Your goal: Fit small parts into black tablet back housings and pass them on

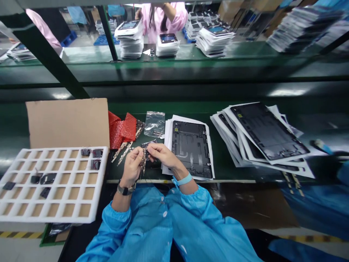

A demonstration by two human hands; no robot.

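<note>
Close in front of my body, my left hand (132, 163) pinches a narrow circuit board (143, 165) held upright above the table edge. My right hand (163, 154) is closed at the board's upper end, its fingertips meeting those of my left. Small details there are hidden by the fingers. More strip-shaped circuit boards (125, 153) lie to the left of my hands. Behind them is red bubble wrap (127, 127), with a clear plastic bag (154, 124) beside it. A black tablet back housing (191, 147) rests on white sheets just right of my right hand.
A white foam tray (58, 188) with several small black parts stands at the left, a cardboard flap (68, 123) behind it. Stacked housings with white sheets (269, 134) lie at the right. Across the line, a person in pink (163, 18) works behind paper stacks (131, 43).
</note>
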